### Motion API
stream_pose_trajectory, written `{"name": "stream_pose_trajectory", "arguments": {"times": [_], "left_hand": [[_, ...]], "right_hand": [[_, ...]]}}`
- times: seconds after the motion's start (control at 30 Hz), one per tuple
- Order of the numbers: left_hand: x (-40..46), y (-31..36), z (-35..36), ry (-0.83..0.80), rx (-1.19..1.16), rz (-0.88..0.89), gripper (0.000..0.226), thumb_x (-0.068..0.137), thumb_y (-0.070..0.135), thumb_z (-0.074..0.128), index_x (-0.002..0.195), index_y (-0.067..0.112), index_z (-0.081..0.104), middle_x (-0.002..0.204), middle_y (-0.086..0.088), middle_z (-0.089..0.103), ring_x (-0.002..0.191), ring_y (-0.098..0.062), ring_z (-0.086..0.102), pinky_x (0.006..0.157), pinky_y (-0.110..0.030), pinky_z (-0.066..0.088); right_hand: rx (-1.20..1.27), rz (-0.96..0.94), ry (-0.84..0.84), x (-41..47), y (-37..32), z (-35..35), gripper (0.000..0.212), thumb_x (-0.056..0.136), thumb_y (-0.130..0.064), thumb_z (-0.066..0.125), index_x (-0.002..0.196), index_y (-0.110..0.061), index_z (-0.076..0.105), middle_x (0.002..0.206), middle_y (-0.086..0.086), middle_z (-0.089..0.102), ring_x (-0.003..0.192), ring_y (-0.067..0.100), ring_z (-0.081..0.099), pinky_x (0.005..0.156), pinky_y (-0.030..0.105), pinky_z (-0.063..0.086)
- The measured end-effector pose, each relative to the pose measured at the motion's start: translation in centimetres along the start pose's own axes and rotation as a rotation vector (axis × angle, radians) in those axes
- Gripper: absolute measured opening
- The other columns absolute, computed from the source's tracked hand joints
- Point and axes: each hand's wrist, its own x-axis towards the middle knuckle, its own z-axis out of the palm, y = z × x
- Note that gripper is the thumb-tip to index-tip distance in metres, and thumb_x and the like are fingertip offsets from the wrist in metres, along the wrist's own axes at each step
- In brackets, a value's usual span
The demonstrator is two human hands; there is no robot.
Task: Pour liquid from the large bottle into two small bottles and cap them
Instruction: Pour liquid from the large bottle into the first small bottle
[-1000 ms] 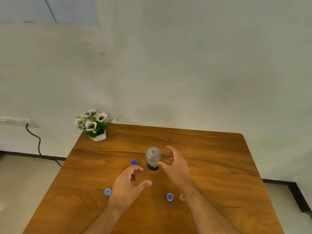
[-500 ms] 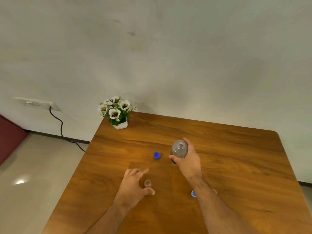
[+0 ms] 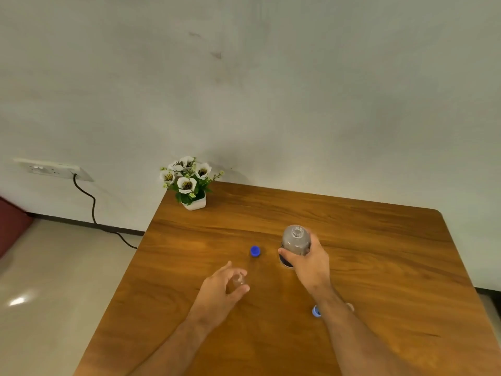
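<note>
At the far left, a white socket strip (image 3: 51,169) sits on the wall with a black cable (image 3: 93,210) running down from it to the floor. A dark red piece of furniture (image 3: 12,226) shows at the left edge. On the back left corner of the wooden table (image 3: 379,267) stands a small white pot of white flowers (image 3: 189,183).

Nearer the front, the left hand (image 3: 219,291) reaches forward over the table with its fingers (image 3: 233,270) and thumb curled round a small clear bottle (image 3: 238,280), which stands upright and uncapped between them. Just beyond that hand, a blue cap (image 3: 255,251) lies on the table, between the small bottle and the large one.

To its right, the right hand (image 3: 309,263) grips the large bottle (image 3: 296,241) from the side, thumb on its left and fingers wrapped round its right. The large bottle is upright, its mouth open, with dark liquid showing low at its base on the table.

Closer to the person, another blue cap (image 3: 315,311) lies just left of the right forearm. A pale object (image 3: 350,306) peeks out on the forearm's other side; it is too hidden to make out.
</note>
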Motion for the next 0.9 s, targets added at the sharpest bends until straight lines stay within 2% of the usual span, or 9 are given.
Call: {"name": "stream_pose_trajectory", "arguments": {"times": [0.1, 0.2, 0.33, 0.43, 0.53, 0.63, 0.73, 0.8, 0.9], "left_hand": [[0.4, 2.5, -1.8, 0.015, -0.096, 0.053, 0.026, 0.091, 0.037, 0.066, 0.113, 0.045, 0.058, 0.126, 0.026, 0.056, 0.128, 0.005, 0.045, 0.108, -0.026, 0.041], [0.9, 5.7, -4.0, 0.031, -0.251, 0.121, 0.024, 0.092, 0.033, 0.065, 0.113, 0.044, 0.058, 0.122, 0.026, 0.058, 0.115, 0.01, 0.054, 0.101, -0.028, 0.049], [1.4, 10.3, -6.3, 0.06, -0.393, 0.262, 0.035, 0.096, 0.034, 0.058, 0.13, 0.033, 0.053, 0.128, 0.016, 0.058, 0.113, 0.005, 0.057, 0.089, -0.019, 0.053], [1.6, 13.6, -7.6, 0.082, -0.427, 0.371, 0.035, 0.097, 0.039, 0.053, 0.13, 0.029, 0.054, 0.122, 0.011, 0.064, 0.111, 0.004, 0.059, 0.09, -0.016, 0.049], [1.6, 16.5, -8.8, 0.092, -0.455, 0.429, 0.023, 0.102, 0.028, 0.049, 0.123, 0.033, 0.056, 0.117, 0.015, 0.064, 0.112, 0.002, 0.059, 0.096, -0.027, 0.051], [1.3, 18.6, -9.7, 0.07, -0.546, 0.463, 0.025, 0.104, 0.018, 0.043, 0.12, 0.034, 0.055, 0.111, 0.006, 0.061, 0.109, -0.008, 0.059, 0.091, -0.038, 0.057], [0.7, 19.7, -10.3, 0.006, -0.575, 0.521, 0.023, 0.1, 0.04, 0.045, 0.122, 0.036, 0.051, 0.104, 0.014, 0.057, 0.096, 0.002, 0.056, 0.082, -0.028, 0.054], [0.5, 20.2, -10.4, -0.019, -0.545, 0.534, 0.044, 0.09, 0.063, 0.049, 0.125, 0.036, 0.049, 0.097, 0.021, 0.061, 0.088, 0.007, 0.057, 0.078, -0.025, 0.052], [0.4, 20.7, -10.2, -0.013, -0.477, 0.55, 0.052, 0.085, 0.066, 0.053, 0.125, 0.033, 0.047, 0.104, 0.001, 0.065, 0.079, 0.0, 0.056, 0.071, -0.024, 0.048]], "right_hand": [[0.023, -0.066, -0.023, -0.5, -1.5, -1.3, 0.085, 0.066, -0.029, 0.091, 0.138, -0.025, 0.047, 0.124, -0.007, 0.061, 0.106, 0.006, 0.057, 0.078, 0.009, 0.042], [0.014, -0.177, -0.045, -1.1, -3.9, -3.3, 0.084, 0.065, -0.034, 0.091, 0.138, -0.025, 0.049, 0.126, -0.009, 0.059, 0.112, 0.009, 0.055, 0.083, 0.012, 0.043], [0.001, -0.322, -0.074, -2.0, -7.9, -6.1, 0.078, 0.064, -0.035, 0.091, 0.131, -0.032, 0.05, 0.123, -0.011, 0.057, 0.112, 0.009, 0.055, 0.086, 0.018, 0.047], [-0.032, -0.421, -0.088, -2.7, -11.0, -7.9, 0.075, 0.064, -0.045, 0.089, 0.125, -0.046, 0.046, 0.12, -0.019, 0.055, 0.109, 0.003, 0.055, 0.081, 0.014, 0.048], [-0.066, -0.507, -0.097, -3.4, -13.7, -9.7, 0.067, 0.062, -0.053, 0.086, 0.116, -0.057, 0.047, 0.114, -0.027, 0.059, 0.106, -0.004, 0.055, 0.074, 0.009, 0.048], [-0.12, -0.559, -0.123, -3.9, -15.7, -11.4, 0.074, 0.061, -0.055, 0.085, 0.125, -0.052, 0.049, 0.113, -0.032, 0.059, 0.106, -0.011, 0.053, 0.073, 0.004, 0.046], [-0.167, -0.595, -0.122, -4.4, -16.9, -12.7, 0.078, 0.06, -0.056, 0.085, 0.127, -0.048, 0.047, 0.115, -0.033, 0.055, 0.106, -0.014, 0.051, 0.074, 0.003, 0.046], [-0.184, -0.613, -0.114, -4.8, -17.6, -13.2, 0.071, 0.059, -0.056, 0.085, 0.118, -0.058, 0.047, 0.112, -0.035, 0.057, 0.104, -0.014, 0.053, 0.074, 0.004, 0.047], [-0.212, -0.636, -0.1, -5.3, -18.2, -13.6, 0.065, 0.057, -0.058, 0.083, 0.11, -0.066, 0.046, 0.107, -0.036, 0.058, 0.102, -0.013, 0.054, 0.073, 0.003, 0.047]]}}
